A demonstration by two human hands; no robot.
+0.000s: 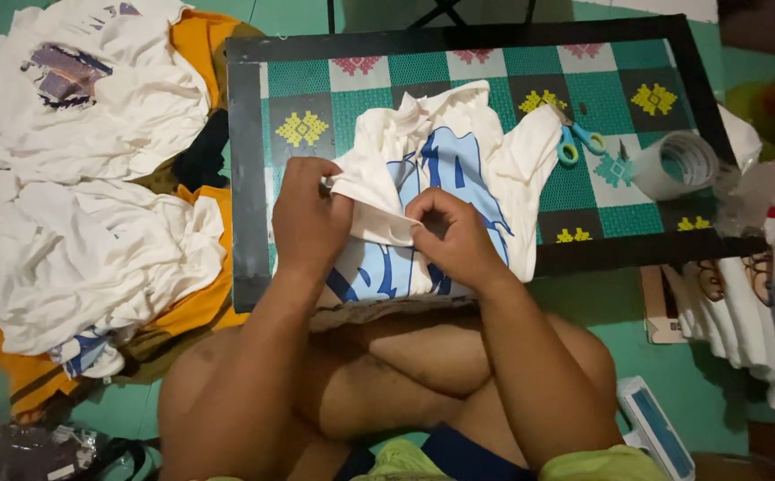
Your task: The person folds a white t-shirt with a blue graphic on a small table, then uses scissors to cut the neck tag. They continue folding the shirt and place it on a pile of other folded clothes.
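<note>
Both hands are closed on the same fold of a white T-shirt [458,169] with a blue print, at the centre of the frame. The left hand [309,218] pinches the cloth's edge between thumb and fingers, grip shut on the fabric near a corner of the fold. The right hand [454,236] holds the other end of that fold, fingers curled over it, grip also closed on the shirt. The strip of cloth runs taut between the two hands.

The T-shirt lies spread on a low worktop [245,178] with a black border and a green, grey and white tiled pattern, its lower hem hanging over the near edge toward the person's crossed legs.

To the right of the shirt, on the worktop, lie scissors [580,141] with blue and green handles, just beside the shirt's sleeve. Further right a roll of clear tape [675,165] stands on the worktop's right border.

At the left of the frame a pile of white shirts [76,178] lies on orange cloth [196,40] on the green floor. At the right edge more white printed garments [752,303] hang or lie stacked. At lower right, a white and blue flat object [659,432] rests on the floor near the person's knee.
</note>
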